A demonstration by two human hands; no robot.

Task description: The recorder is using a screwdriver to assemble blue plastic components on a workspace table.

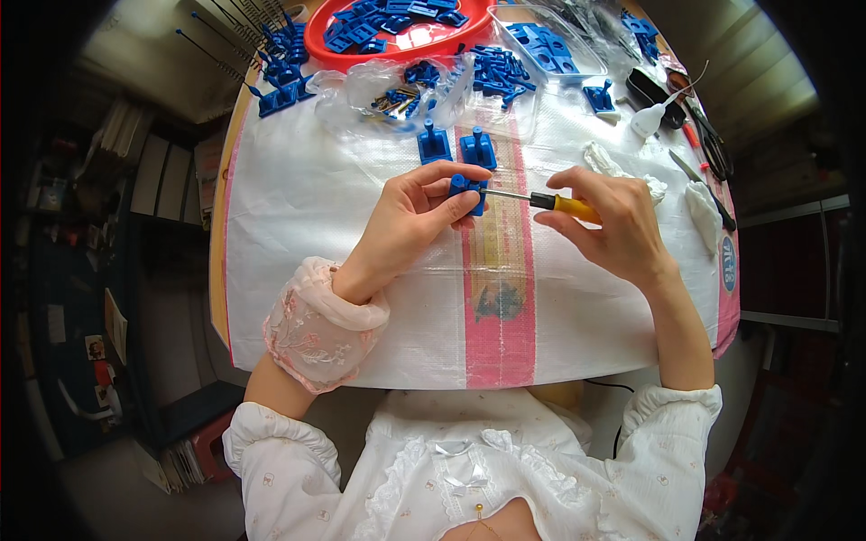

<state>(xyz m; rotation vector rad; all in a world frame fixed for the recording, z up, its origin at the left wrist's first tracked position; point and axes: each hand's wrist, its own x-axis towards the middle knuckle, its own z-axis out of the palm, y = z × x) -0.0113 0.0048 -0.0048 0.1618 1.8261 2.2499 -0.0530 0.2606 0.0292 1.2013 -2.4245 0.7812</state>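
Between the thumb and fingers of my left hand (410,216) is a small blue plastic part (465,187), held above the table. My right hand (621,216) grips a screwdriver (575,209) with a yellow and black handle. Its metal shaft points left, and the tip meets the blue part; the exact contact point is too small to make out. Just beyond my left hand, two blue plastic assemblies with upright posts stand side by side: a left assembly (434,144) and a right assembly (478,149).
A red basin (316,41) of blue parts stands at the back, beside a clear tray (591,68). A plastic bag (347,99) holds brass-coloured pieces. Blue parts with springs (284,90) sit back left. Scissors (714,149), a white squeeze bottle (648,120) and a knife (708,185) lie right.
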